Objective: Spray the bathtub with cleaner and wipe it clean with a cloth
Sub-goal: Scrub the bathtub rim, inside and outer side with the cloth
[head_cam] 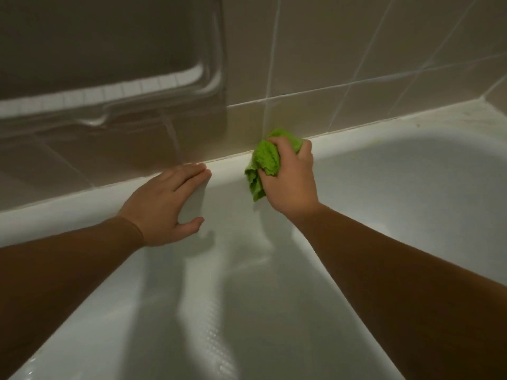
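Observation:
A white bathtub (397,171) fills the lower part of the head view, with its far rim running along the tiled wall. My right hand (290,179) grips a bunched green cloth (264,163) and holds it against the tub's far rim and inner wall, near the wall corner. My left hand (167,204) lies flat with straight fingers on the far rim, a little to the left of the cloth, and holds nothing. Both forearms reach across the tub. No spray bottle is in view.
Beige wall tiles (356,50) with pale grout rise behind the rim. A clear glass screen (109,78) stands at the left, above the rim, and reflects the tub. The tub's curved end (466,127) lies at the right.

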